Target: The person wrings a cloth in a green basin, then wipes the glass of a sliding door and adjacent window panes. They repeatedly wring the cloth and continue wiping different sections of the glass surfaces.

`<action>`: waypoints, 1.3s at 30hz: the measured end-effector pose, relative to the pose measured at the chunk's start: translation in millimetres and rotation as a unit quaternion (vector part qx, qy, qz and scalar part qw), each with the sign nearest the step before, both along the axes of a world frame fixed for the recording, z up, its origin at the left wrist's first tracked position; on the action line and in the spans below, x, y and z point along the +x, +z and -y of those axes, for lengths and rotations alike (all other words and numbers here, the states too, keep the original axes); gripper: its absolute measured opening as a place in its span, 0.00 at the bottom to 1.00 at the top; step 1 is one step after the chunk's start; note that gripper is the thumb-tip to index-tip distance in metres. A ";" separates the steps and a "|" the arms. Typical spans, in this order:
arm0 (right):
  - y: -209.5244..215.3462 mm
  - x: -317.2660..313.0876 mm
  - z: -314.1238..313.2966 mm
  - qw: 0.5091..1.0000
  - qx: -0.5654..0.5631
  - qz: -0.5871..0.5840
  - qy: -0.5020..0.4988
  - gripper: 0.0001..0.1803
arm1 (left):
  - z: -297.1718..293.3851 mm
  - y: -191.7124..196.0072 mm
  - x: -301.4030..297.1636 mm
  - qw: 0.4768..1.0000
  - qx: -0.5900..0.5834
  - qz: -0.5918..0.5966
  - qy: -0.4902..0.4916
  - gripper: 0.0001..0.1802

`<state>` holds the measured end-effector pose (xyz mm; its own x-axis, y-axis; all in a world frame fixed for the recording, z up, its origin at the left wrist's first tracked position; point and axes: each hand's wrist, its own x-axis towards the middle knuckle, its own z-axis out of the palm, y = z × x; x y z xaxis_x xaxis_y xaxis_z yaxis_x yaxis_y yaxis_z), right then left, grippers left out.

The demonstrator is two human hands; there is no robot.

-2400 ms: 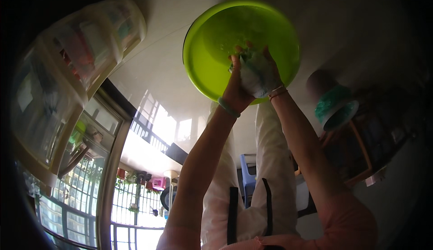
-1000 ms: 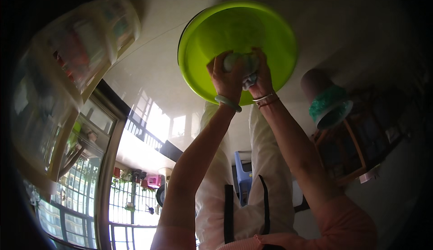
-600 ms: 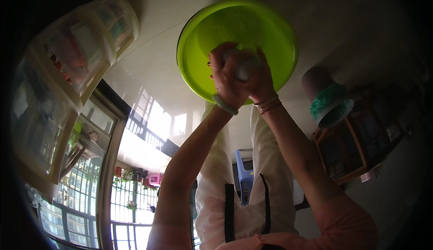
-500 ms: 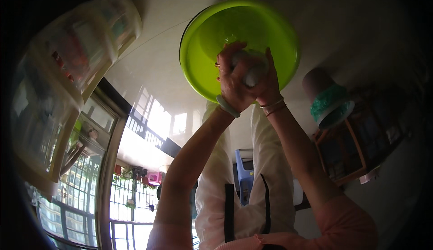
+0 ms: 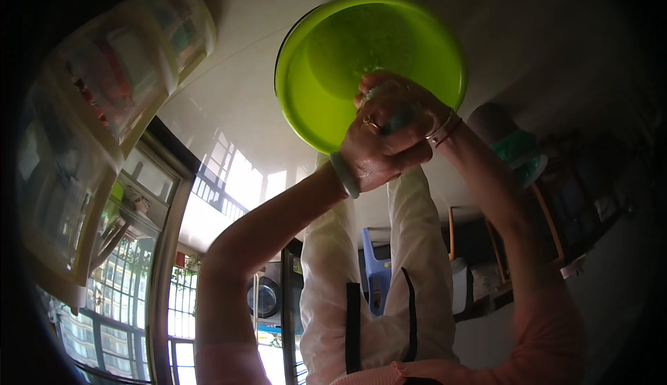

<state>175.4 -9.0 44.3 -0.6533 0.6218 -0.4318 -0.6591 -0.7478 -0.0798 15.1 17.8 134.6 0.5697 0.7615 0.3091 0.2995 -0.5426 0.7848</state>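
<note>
Both my hands are closed together round a bunched, wet grey cloth (image 5: 401, 118), only partly visible between the fingers. My left hand (image 5: 379, 150), with a pale bangle at the wrist, grips the near side of the bundle. On the far side my right hand (image 5: 411, 97), with thin bracelets, wraps over it, knuckles turned up. Beneath and beyond them stands a lime-green basin (image 5: 299, 100) on the pale floor, and the hands are over its near rim. Small bright drops show by the right fingers, and the skin glistens wet.
At the left stand translucent storage drawers (image 5: 104, 86). A bin with a green liner (image 5: 520, 150) is at the right, partly behind my right forearm, near wooden furniture (image 5: 549, 225). A blue plastic stool (image 5: 377, 274) shows between my legs. Barred windows (image 5: 121, 302) are at lower left.
My hands have turned against each other round the cloth. The left has come nearer to me, the right has crossed over the top, and both elbows have spread outward.
</note>
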 end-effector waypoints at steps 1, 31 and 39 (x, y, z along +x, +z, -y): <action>4.0 0.4 -7.9 0.999 0.013 -0.052 0.011 0.23 | -0.8 3.2 -3.5 0.999 0.022 -0.020 -0.027 0.19; 30.2 -74.5 -42.8 0.595 0.318 0.534 0.509 0.18 | 52.9 -81.7 14.5 0.922 -0.038 -0.156 -0.353 0.14; 7.8 -90.9 -30.8 0.518 0.308 0.571 0.557 0.19 | 72.7 -117.0 30.0 0.857 -0.332 -0.270 -0.287 0.18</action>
